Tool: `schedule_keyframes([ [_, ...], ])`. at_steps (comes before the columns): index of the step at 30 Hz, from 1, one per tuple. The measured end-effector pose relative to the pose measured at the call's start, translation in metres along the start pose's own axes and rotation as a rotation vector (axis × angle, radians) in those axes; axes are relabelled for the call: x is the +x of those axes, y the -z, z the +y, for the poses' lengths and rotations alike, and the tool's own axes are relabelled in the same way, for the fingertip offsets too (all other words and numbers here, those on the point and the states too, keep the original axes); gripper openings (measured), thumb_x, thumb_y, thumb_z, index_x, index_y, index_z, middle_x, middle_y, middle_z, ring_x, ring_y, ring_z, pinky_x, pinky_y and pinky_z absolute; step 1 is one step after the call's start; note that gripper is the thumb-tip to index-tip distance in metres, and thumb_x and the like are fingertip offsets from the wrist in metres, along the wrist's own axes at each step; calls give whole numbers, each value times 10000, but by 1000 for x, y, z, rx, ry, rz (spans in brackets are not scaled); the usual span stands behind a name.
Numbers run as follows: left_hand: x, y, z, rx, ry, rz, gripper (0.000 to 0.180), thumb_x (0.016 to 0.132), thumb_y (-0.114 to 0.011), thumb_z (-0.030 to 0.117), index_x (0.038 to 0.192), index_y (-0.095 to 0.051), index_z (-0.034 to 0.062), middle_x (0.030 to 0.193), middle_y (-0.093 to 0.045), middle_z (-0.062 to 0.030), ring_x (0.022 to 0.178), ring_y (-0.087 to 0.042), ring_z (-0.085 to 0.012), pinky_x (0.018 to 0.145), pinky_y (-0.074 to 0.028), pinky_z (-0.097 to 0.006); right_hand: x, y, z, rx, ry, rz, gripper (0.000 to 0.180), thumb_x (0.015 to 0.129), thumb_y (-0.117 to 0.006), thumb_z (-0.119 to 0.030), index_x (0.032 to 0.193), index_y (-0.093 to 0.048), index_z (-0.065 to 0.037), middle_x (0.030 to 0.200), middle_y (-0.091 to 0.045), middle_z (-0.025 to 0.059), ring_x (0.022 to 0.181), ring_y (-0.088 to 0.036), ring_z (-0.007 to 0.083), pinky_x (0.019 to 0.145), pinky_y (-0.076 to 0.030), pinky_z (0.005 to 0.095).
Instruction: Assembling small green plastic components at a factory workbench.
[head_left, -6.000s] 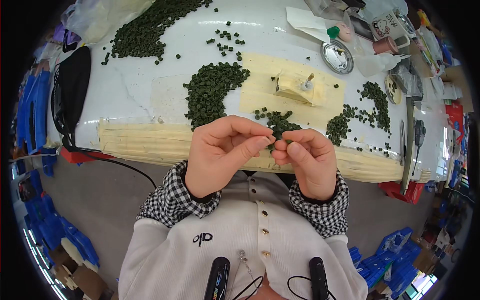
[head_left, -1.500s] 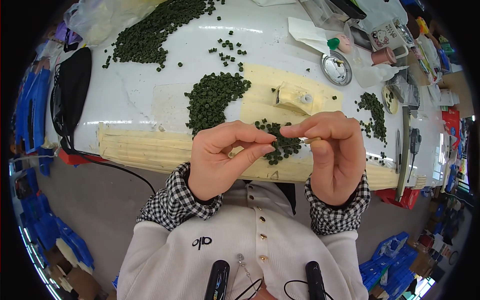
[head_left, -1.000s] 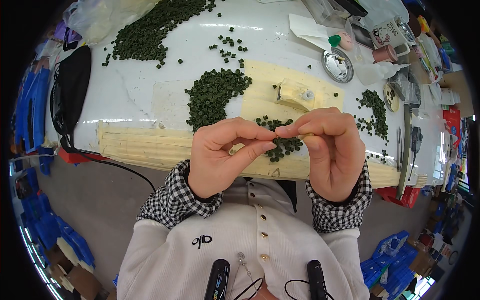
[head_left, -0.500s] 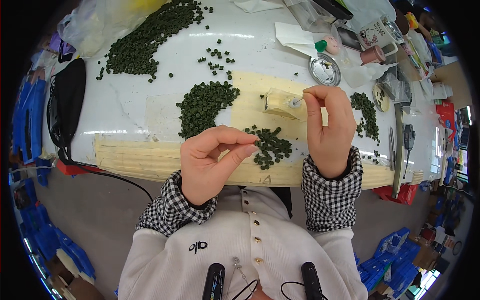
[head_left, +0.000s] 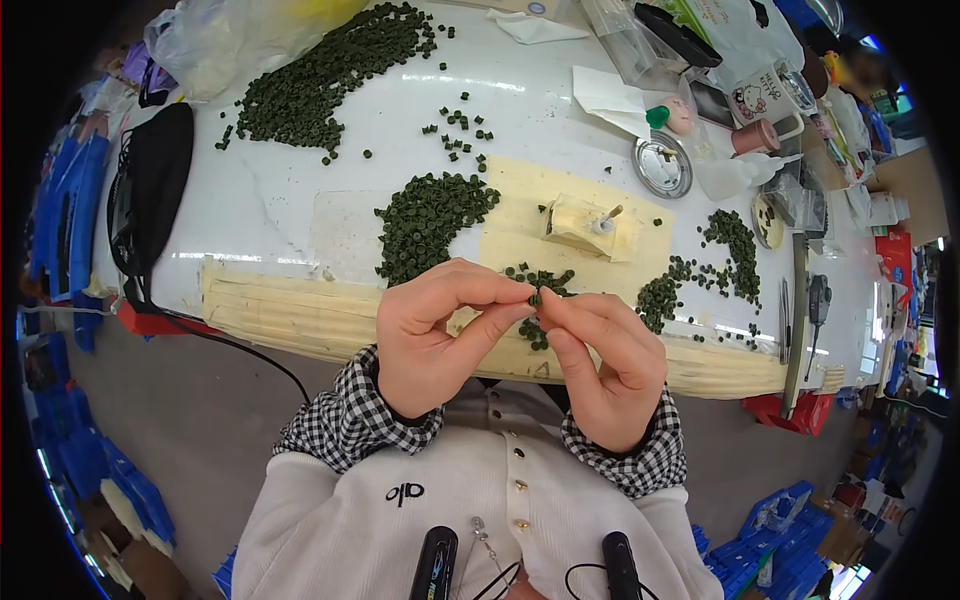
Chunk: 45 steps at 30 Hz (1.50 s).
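Note:
My left hand [head_left: 440,325] and my right hand [head_left: 610,370] meet fingertip to fingertip above the table's front edge. A small dark green plastic-looking piece [head_left: 535,299] shows between them, pinched by thumb and forefinger on both sides and partly hidden. Under and behind my fingers lies a loose heap of the same green pieces [head_left: 545,277]. Farther back, a block wrapped in cream tape [head_left: 575,228] sits on cream sheeting, with a short thin peg [head_left: 613,215] sticking up from a pale collar on it.
A larger green heap [head_left: 430,225] lies left of the block, another pile [head_left: 300,95] at the far left. More pieces [head_left: 735,245] are scattered right, near a round metal lid [head_left: 662,165], a mug [head_left: 765,95] and a thread spool [head_left: 755,137]. A black mask [head_left: 160,190] lies at left.
My right hand has left the peg on the block and come down-left to join my left hand at the green piece. My left hand has shifted slightly right. The camera view has shifted a little.

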<state>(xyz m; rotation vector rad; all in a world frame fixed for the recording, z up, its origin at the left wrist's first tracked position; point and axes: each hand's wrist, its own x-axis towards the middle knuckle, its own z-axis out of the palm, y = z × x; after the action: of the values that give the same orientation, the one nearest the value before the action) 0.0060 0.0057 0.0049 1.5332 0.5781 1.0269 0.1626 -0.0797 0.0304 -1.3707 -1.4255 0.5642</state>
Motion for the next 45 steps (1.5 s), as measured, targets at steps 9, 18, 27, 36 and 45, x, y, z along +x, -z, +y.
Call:
schedule_keyframes([
  [9, 0, 1, 4, 73, -40, -56, 230, 784, -642, -132, 979, -675, -15, 869, -663, -101, 783, -597, -165, 693, -467, -260, 3, 5, 2, -62, 64, -77, 319, 789, -673, 57, 1100, -675, -14, 908, -650, 113, 748, -619, 208, 652, -499, 267],
  [18, -1, 3, 2, 16, 31, -93, 222, 795, -625, -141, 979, -673, -28, 887, -665, -114, 796, -610, -166, 705, -482, -258, 4, 12, 11, -20, 96, -129, 299, 799, -669, 52, 1090, -680, -16, 913, -654, 118, 705, -609, 177, 604, -487, 246],
  [27, -1, 3, 4, -140, 93, -96, 188, 807, -621, -138, 966, -663, -46, 893, -661, -124, 803, -604, -155, 706, -488, -254, 2, 13, 15, 71, 71, -135, 285, 823, -651, 37, 1101, -677, -17, 929, -653, 113, 711, -604, 157, 614, -483, 235],
  [36, -1, 4, 4, -155, 95, -101, 186, 812, -645, -91, 985, -678, -29, 909, -671, -119, 838, -638, -156, 734, -499, -252, 2, 14, 15, 88, 69, -148, 290, 820, -646, 45, 1103, -674, -11, 942, -652, 118, 730, -612, 164, 633, -490, 239],
  [45, -1, 5, 4, -146, 94, -98, 181, 811, -650, -86, 979, -681, -28, 907, -671, -122, 838, -643, -160, 738, -502, -251, 4, 13, 14, 73, 82, -151, 297, 808, -653, 51, 1099, -673, -6, 935, -654, 117, 742, -620, 173, 638, -495, 246],
])
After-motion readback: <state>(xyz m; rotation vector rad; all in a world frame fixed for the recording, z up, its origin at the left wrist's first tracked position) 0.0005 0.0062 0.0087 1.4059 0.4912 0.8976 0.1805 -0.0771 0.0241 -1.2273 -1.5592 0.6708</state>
